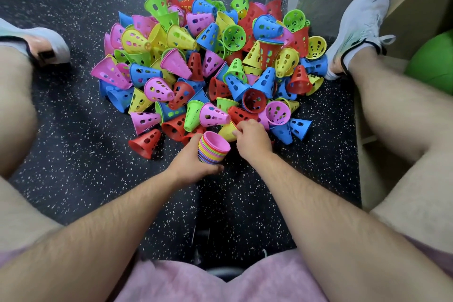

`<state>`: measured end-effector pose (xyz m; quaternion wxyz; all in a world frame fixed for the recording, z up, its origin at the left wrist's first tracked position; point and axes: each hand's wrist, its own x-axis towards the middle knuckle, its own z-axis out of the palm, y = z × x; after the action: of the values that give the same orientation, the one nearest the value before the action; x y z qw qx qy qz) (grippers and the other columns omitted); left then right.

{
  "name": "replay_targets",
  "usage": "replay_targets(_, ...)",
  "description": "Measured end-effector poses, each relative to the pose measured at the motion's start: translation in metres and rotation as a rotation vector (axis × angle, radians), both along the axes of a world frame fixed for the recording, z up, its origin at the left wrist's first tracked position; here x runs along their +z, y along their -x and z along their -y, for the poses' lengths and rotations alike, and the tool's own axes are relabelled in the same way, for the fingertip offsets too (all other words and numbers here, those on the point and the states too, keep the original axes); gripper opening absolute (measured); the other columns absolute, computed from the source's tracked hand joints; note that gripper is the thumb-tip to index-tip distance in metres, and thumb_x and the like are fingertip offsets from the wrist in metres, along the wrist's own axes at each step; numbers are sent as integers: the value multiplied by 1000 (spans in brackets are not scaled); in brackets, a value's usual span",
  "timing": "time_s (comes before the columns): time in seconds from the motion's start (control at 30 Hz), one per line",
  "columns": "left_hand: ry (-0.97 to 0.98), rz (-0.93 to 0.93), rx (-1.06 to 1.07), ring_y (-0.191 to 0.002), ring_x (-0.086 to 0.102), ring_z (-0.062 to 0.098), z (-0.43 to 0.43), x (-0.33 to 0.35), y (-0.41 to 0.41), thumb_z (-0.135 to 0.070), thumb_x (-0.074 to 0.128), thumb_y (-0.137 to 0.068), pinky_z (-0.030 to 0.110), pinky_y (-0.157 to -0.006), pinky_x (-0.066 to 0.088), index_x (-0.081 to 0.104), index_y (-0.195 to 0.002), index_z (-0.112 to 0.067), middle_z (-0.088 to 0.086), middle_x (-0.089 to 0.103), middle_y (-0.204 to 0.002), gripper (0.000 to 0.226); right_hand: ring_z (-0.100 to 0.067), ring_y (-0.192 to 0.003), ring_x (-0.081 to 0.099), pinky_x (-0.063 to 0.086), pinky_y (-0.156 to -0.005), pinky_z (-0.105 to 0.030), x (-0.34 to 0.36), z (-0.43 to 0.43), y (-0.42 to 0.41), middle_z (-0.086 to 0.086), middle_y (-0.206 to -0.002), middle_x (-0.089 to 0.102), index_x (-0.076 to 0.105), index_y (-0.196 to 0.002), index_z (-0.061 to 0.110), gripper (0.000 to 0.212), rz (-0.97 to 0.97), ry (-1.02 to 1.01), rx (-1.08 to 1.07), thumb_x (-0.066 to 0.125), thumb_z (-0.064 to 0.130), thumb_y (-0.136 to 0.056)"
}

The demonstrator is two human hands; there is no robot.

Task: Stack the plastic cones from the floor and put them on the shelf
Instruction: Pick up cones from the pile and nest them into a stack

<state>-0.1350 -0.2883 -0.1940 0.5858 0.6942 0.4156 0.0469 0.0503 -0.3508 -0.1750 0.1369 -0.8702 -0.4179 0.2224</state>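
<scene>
Head view, left hand (193, 162) grasping cone stack (212, 147), right hand (252, 138) pinching yellow cone (228, 131) (mostly hidden).

Person, head view. Pink shorts (220, 284), soft, possibly terry fabric; view blurred. Bare forearms, no sleeves, left hand (191, 162) and right hand (252, 140) bare. White sneakers: right shoe (360, 24) with white laces and white ankle sock; left shoe (36, 41) with dark heel tab.
</scene>
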Motion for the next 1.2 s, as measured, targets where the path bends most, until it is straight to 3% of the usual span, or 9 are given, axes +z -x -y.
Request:
replay_targets(0.13, -4, -23, 2, -97, 67, 10, -3, -2, 3, -32, 96, -60, 32, -85, 54, 44, -128, -31, -7, 66, -111, 85, -32, -105, 49, 42, -93, -44, 12, 17, 4, -11, -108, 57, 65, -111, 11, 21, 14, -197, -5, 52, 23, -99)
replay_targets(0.3, -4, -27, -8, -78, 64, 8, -2, 4, 0, -25, 95, -66, 32, -66, 52, 46, -128, -28, -4, 67, -105, 79, -26, -108, 46, 43, -94, -38, 32, 30, 7, -5, -108, 54, 65, -111, 10, 19, 94, -392, -25, 51, 17, -99)
replay_targets(0.4, 5, -35, -8, -65, 61, 7, 0, 3, 0, -27, 95, -65, 33, -56, 49, 45, -127, -31, -4, 66, -96, 79, -24, -107, 51, 45, -96, -37, 40, 30, 5, -4, -109, 54, 65, -114, 9, 21, 19, -463, 45, 54, 16, -97)
replay_targets(0.53, 53, -24, 0, -47, 52, 3, 2, 0, -2, -24, 94, -64, 28, -45, 39, 45, -128, -26, 2, 66, -89, 81, -10, -103, 58, 47, -96, -29, 47, 33, 5, 6, -111, 62, 64, -122, 23, 30, -209, -244, 323, 57, 25, -93)
replay_targets(0.67, 31, -48, -56, -58, 57, 2, 2, -8, -2, -31, 95, -60, 31, -53, 44, 45, -124, -27, -4, 66, -90, 81, -8, -94, 60, 52, -90, -33, 46, 35, -15, 9, -103, 63, 61, -118, 23, 28, -257, -272, -54, 50, 20, -92)
replay_targets(0.8, -4, -62, -95, -84, 65, 8, 5, -12, -6, -34, 97, -58, 30, -74, 53, 45, -125, -28, -5, 67, -101, 85, -25, -94, 60, 50, -81, -34, 28, 49, -38, -6, -110, 64, 59, -111, 15, 26, -98, -16, -348, 47, 16, -88)
replay_targets(0.97, 23, -60, -105, -53, 56, -4, 11, -12, -15, -21, 96, -67, 19, -50, 41, 44, -127, -23, -6, 63, -92, 79, -25, -99, 58, 47, -82, -33, 10, 58, -28, -6, -118, 53, 56, -114, 18, 34, -136, 99, -351, 60, 35, -85)
replay_targets(1.13, 1, -50, -123, -88, 63, -2, 15, -15, -15, -24, 97, -64, 27, -81, 51, 43, -128, -29, -11, 65, -106, 84, -33, -100, 63, 47, -74, -32, 5, 51, -20, -14, -114, 62, 54, -116, 3, 55, -109, 208, -467, 57, 49, -86)
replay_targets(1.2, 4, -66, -137, -95, 66, 4, 14, -16, -13, -34, 97, -60, 31, -88, 54, 44, -129, -32, -11, 67, -108, 87, -34, -94, 68, 56, -76, -35, 3, 46, -16, -15, -105, 70, 64, -109, 2, 59, -242, 317, -553, 52, 56, -88)
